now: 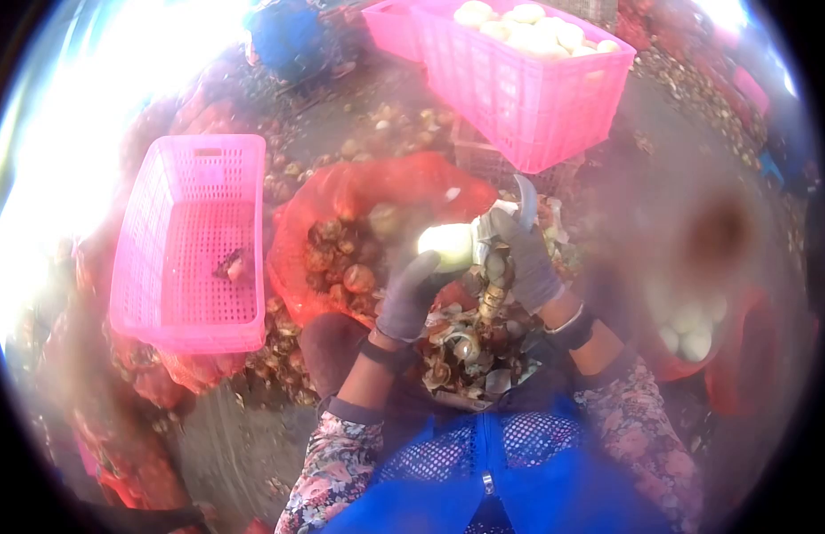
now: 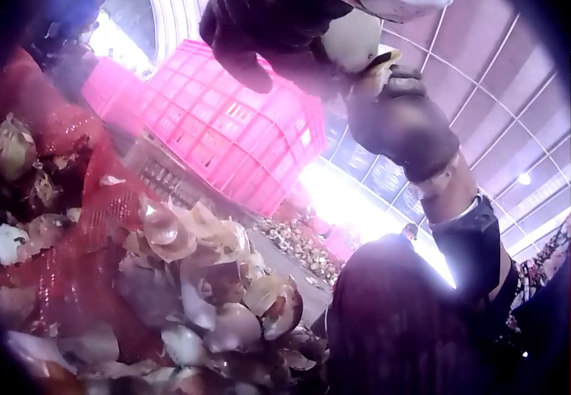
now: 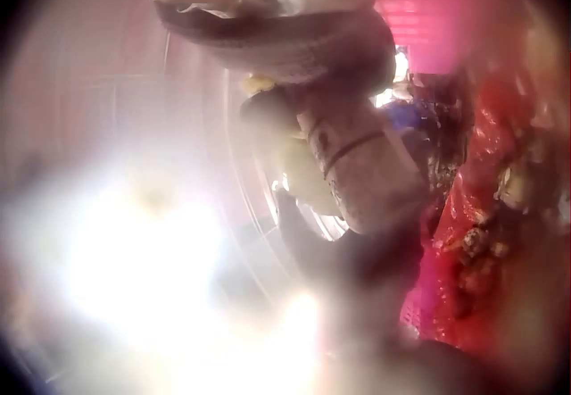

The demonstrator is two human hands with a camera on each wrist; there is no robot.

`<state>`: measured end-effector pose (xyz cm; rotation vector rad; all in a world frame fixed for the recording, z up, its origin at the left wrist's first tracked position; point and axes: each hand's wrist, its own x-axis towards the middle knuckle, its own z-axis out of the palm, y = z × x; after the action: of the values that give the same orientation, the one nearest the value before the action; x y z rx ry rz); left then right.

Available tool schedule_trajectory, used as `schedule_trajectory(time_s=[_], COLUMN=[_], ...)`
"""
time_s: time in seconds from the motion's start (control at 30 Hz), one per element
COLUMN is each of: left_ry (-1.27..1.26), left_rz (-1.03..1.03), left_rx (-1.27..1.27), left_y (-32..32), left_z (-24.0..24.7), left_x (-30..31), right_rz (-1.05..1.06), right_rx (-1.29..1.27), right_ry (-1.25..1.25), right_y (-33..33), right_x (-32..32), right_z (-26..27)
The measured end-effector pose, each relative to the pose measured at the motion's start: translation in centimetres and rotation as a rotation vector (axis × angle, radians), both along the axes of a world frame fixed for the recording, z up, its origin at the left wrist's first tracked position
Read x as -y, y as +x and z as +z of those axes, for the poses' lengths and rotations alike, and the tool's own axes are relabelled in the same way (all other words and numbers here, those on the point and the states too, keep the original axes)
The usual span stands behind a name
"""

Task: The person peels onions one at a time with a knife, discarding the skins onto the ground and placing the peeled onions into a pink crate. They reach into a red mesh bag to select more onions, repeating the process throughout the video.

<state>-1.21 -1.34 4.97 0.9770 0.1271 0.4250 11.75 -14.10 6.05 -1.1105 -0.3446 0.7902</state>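
A pale peeled onion (image 1: 446,246) is gripped by the gloved left hand (image 1: 407,298), fingers curled round its lower side. Against the onion's right end is the gloved right hand (image 1: 525,260), curled round a knife whose curved blade (image 1: 525,201) points up. Brown skin hangs between the hands. In the left wrist view the onion (image 2: 351,40) shows between the dark left glove (image 2: 268,20) and the right hand (image 2: 401,125). The right wrist view is blurred; pale onion (image 3: 303,174) shows beside gloved fingers, and the knife cannot be told there.
A red mesh sack (image 1: 292,267) of brown onions lies beyond the hands, with loose skins (image 1: 466,347) below them. At left stands a pink crate (image 1: 188,337); another pink crate (image 1: 555,107) at the back holds peeled onions. More peeled onions (image 1: 695,343) lie at right.
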Motion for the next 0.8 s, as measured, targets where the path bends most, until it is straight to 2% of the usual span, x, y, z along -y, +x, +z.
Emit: schedule_trajectory(time_s=[0.1,0.2,0.27,0.33,0.43,0.5,0.57,0.6,0.67,0.8], left_ry=[0.062,0.059,0.069,0.070,0.057,-0.020,-0.104,-0.131,-0.178,-0.199], left_rz=[-0.001,0.045,0.031,0.004,-0.053,-0.104,-0.078,-0.072,-0.066,-0.059], left_rx=[-0.030,-0.031,-0.079,-0.104,-0.108,-0.073,0.015,0.057,0.091,0.178], left_y=[0.1,0.1,0.1,0.1,0.2,0.0,0.1,-0.3,-0.5,-0.5], left_z=[-0.1,-0.5,-0.8,-1.1,-1.6,-1.7,-2.6,-0.7,-0.9,-1.9], left_x=[-0.4,-0.4,0.3,0.3,-0.5,-0.8,-0.8,0.2,0.1,-0.5], right_rz=[-0.046,-0.106,-0.192,-0.146,0.025,0.030,0.060,0.103,0.174,0.145], right_rx=[0.110,0.245,0.445,0.416,0.210,0.162,-0.308,-0.355,-0.399,-0.325], right_ry=[-0.030,0.069,0.059,0.037,0.086,0.117,0.144,0.208,0.237,0.284], right_y=[-0.4,-0.3,-1.5,-2.3,-1.8,-1.6,-1.9,-1.2,-1.0,-2.0], right_x=[0.3,-0.5,-1.0,-1.3,-1.6,-1.2,-0.9,-0.7,-0.5,-0.7], right_z=[0.5,-0.1,0.2,-0.7,-1.6,-1.4,1.2,-0.5,-1.5,-0.7])
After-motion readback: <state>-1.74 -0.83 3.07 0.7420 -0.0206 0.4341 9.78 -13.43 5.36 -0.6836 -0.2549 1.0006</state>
